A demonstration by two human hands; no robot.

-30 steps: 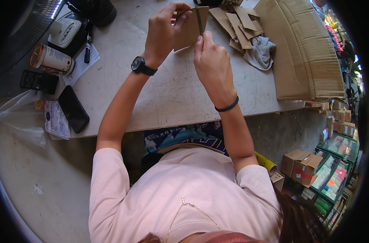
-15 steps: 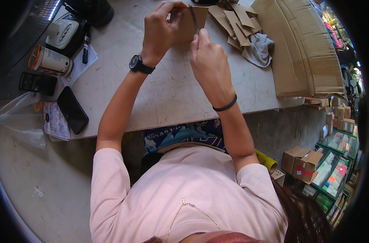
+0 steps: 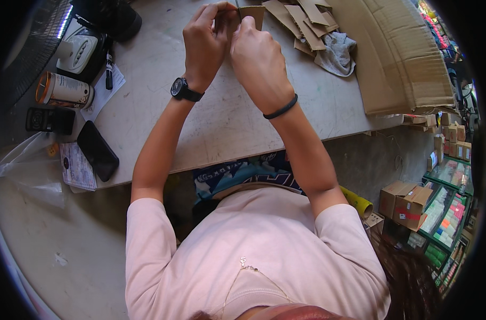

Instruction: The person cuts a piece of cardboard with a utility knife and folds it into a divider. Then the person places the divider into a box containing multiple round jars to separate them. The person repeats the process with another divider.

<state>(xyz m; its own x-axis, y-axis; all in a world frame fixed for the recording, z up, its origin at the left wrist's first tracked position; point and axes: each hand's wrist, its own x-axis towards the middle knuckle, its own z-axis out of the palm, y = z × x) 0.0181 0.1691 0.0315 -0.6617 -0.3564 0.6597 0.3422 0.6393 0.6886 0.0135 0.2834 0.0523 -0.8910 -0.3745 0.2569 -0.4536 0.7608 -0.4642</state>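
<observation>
Left hand point(image 3: 204, 45) pinching flat brown cardboard piece point(image 3: 256, 16); right hand point(image 3: 259, 60), just beside, closed on thin dark strip point(image 3: 238, 5), long axis pointing away from body, against cardboard.

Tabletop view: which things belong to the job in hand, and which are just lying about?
In the job:
- cardboard piece, in the left hand
- thin dark tool, in the right hand
- cardboard strips, perhaps

Lying about:
- black phone
- black marker
- canister
- grey cloth

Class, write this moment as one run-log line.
left hand: holds cardboard piece; right hand: grips thin dark tool; nearby: cardboard strips, grey cloth
</observation>
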